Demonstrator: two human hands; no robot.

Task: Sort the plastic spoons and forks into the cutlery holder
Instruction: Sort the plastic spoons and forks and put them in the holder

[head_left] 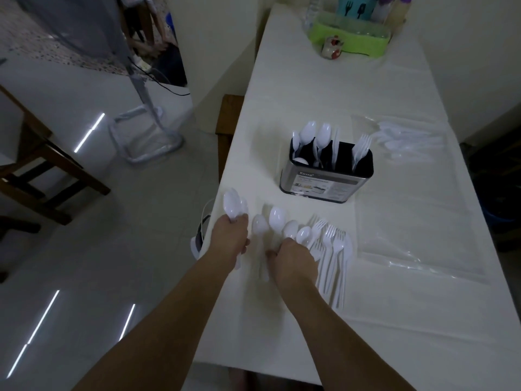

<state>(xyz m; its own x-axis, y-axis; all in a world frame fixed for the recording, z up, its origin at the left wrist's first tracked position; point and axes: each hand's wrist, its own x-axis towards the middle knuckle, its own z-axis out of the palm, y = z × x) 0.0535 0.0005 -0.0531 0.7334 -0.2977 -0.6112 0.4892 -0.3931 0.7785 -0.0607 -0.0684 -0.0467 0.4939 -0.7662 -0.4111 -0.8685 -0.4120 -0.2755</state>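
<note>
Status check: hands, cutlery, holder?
Left hand grips spoons. Right hand on loose spoons; forks alongside. Holder part-filled, path unobstructed.

Open tablecloth [296, 176] between the near loose spoons [277, 218] and forks [332, 244] and the cutlery holder [328, 179]; passage unobstructed. Holder's left compartments crowded with upright spoons, right with forks. Clear plastic sheet [417, 227] right of holder; green tray [352, 38] at far end.
</note>
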